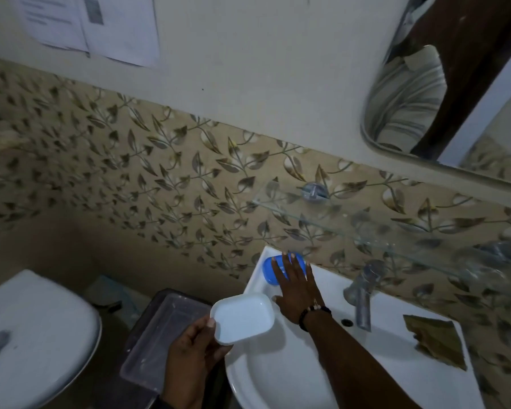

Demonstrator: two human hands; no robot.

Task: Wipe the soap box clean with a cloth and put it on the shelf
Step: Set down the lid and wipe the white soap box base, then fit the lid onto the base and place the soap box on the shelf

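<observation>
My left hand (194,354) holds a white soap box half (242,317) by its near edge, thumb on the rim, just left of the sink. The blue soap box half (269,271) sits on the back left corner of the white sink (381,349). Over it lies my right hand (295,287), its fingers straight and spread, touching its top. A brown cloth (434,339) lies on the sink's right ledge. The glass shelf (366,228) hangs on the wall above the sink.
A metal tap (363,293) stands at the back of the sink. A toilet lid (33,338) is at the left, with a dark bin topped by a grey tray (163,329) between it and the sink. A mirror (455,93) hangs above the shelf.
</observation>
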